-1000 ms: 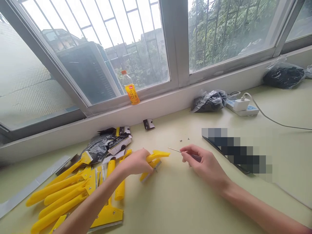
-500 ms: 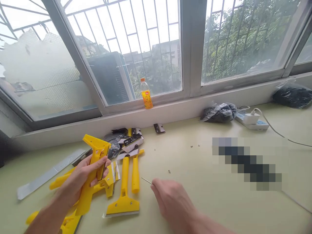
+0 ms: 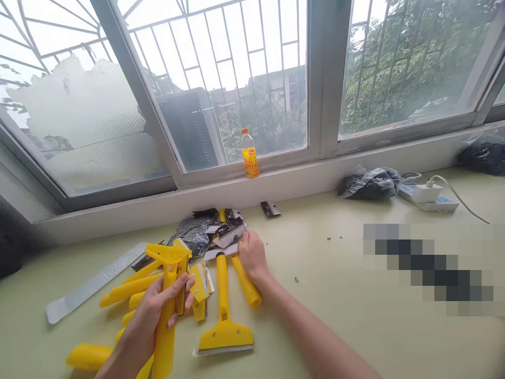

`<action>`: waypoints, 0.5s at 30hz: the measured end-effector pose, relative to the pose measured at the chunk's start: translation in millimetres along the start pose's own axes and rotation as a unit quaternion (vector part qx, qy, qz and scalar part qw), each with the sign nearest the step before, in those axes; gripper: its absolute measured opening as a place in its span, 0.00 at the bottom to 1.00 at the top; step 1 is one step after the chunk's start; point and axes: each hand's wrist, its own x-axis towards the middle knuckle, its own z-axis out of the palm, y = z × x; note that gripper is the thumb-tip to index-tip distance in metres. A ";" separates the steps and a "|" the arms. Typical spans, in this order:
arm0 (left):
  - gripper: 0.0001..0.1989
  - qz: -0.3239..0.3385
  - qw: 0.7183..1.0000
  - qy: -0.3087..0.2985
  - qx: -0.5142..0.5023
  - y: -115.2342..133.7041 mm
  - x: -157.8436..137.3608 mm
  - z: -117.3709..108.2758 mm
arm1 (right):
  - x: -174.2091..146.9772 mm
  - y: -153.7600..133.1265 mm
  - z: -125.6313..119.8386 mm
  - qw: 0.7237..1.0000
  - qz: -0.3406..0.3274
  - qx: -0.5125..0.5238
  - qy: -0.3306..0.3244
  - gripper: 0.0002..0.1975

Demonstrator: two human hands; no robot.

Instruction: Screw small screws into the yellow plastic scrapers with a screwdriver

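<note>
The left hand (image 3: 152, 310) is angled inward, fingers wrapped round a yellow scraper (image 3: 169, 279) held over other yellow handles (image 3: 130, 290). Across from it, the right arm stretches forward, its hand (image 3: 253, 255) curled over the upper end of a slanting yellow handle (image 3: 248, 287); I can't tell how firmly. A flat scraper (image 3: 226, 337) lies between the arms, with packaging cards (image 3: 231, 231) crowding just beyond.
</note>
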 end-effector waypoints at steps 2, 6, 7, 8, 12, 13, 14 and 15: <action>0.20 -0.011 1.000 0.005 0.000 -3.0 -2.5 -0.5 | 12.3 4.9 -4.4 1.000 0.007 -0.004 -0.004 0.16; 0.21 -0.016 0.999 0.029 0.002 -2.9 -7.8 8.0 | 38.7 19.0 -22.9 0.999 0.016 -0.034 -0.025 0.17; 0.21 -0.015 0.999 0.041 0.004 -2.6 -8.4 11.2 | 45.1 23.7 -28.9 0.998 0.018 -0.044 -0.027 0.17; 0.21 -0.017 0.998 0.055 0.005 -2.8 -8.2 14.2 | 51.5 29.0 -35.6 0.998 0.022 -0.053 -0.028 0.17; 0.23 -0.052 0.995 0.088 -0.001 -11.4 -1.4 16.6 | 74.9 55.9 -70.5 0.995 0.039 -0.086 -0.017 0.18; 0.23 -0.064 0.994 0.092 -0.003 -14.9 1.2 13.8 | 79.7 63.3 -80.8 0.994 0.046 -0.095 -0.011 0.18; 0.22 -0.076 0.992 0.096 -0.005 -18.5 4.0 9.7 | 83.9 70.7 -91.2 0.993 0.053 -0.104 -0.002 0.18; 0.22 -0.088 0.991 0.101 -0.009 -21.8 6.6 4.5 | 87.2 77.9 -101.5 0.992 0.060 -0.114 0.009 0.18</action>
